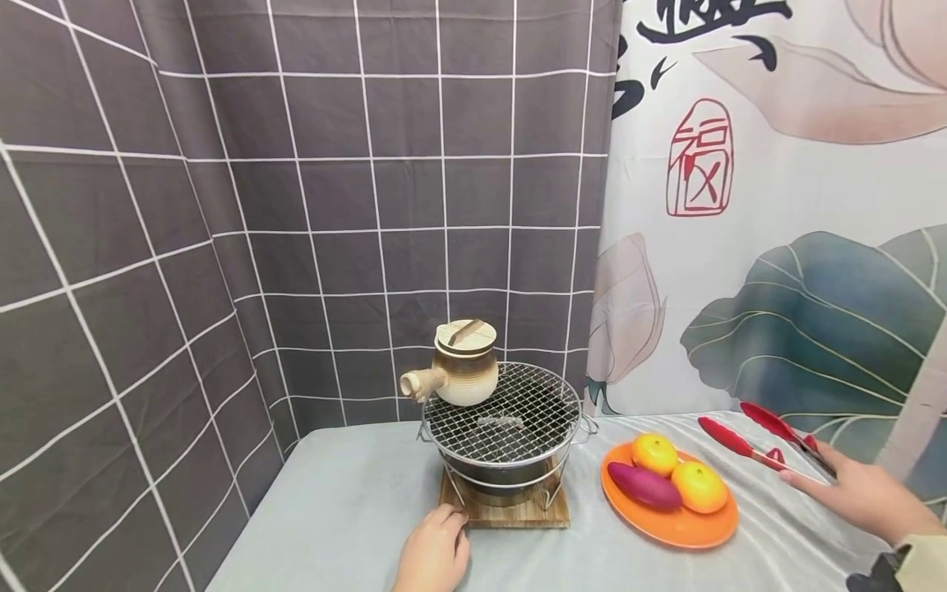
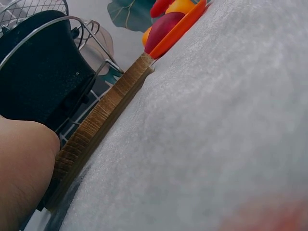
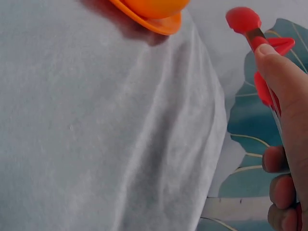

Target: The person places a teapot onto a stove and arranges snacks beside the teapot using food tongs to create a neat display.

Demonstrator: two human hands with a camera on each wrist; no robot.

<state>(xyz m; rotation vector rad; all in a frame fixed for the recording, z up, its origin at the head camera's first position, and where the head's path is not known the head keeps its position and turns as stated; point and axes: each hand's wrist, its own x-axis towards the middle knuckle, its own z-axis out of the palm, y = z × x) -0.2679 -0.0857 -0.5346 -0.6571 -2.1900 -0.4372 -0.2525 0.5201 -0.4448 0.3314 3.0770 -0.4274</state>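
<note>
My right hand point(image 1: 866, 493) grips a pair of red-tipped tongs point(image 1: 762, 455) above the table's right side, their two arms spread apart. In the right wrist view the thumb lies along one arm of the tongs point(image 3: 255, 36), with the fingers curled round the handle. At the front left corner of a wooden board point(image 1: 518, 514), my left hand point(image 1: 435, 552) holds the edge; its fingertips are partly hidden. On the board stands a round grill stove point(image 1: 496, 485) with a wire mesh point(image 1: 547, 411). A clay pot point(image 1: 466, 378) with a wooden lid and side handle sits on the mesh's back left.
Right of the stove lies an orange plate point(image 1: 681, 538) with two oranges point(image 1: 699, 487) and a purple sweet potato point(image 1: 644, 487). A small greyish piece point(image 1: 501, 421) shows at the mesh. Behind the cloth-covered table point(image 1: 348, 510) hang a grey grid curtain point(image 1: 399, 197) and a painted one.
</note>
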